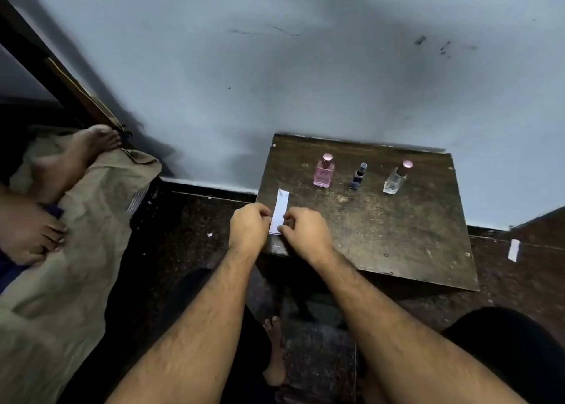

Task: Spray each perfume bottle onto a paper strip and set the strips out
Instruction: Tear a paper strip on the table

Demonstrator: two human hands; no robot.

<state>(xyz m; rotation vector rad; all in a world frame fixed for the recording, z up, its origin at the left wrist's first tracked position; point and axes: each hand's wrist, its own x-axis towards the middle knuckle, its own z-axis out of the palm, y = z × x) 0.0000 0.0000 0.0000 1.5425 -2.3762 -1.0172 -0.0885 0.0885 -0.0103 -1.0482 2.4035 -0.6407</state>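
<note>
The left hand (249, 224) and right hand (305, 231) pinch 1 paper strip (280, 209) between them (flat on the table (397, 235)). Beyond the right hand stand 3 perfume bottles (324, 172).

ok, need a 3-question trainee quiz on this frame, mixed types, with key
1. Multiple choice: how many perfume bottles stand on the wooden table?
A. two
B. three
C. four

2. True or false: both the left hand and the right hand hold the paper strip at the table's near left edge.

3. Fill in: the bottle in the middle of the row is the small ____ one.

Key
1. B: the pink bottle, the dark blue bottle and the clear bottle.
2. True: each hand pinches the strip's near end.
3. Dark blue.
</note>
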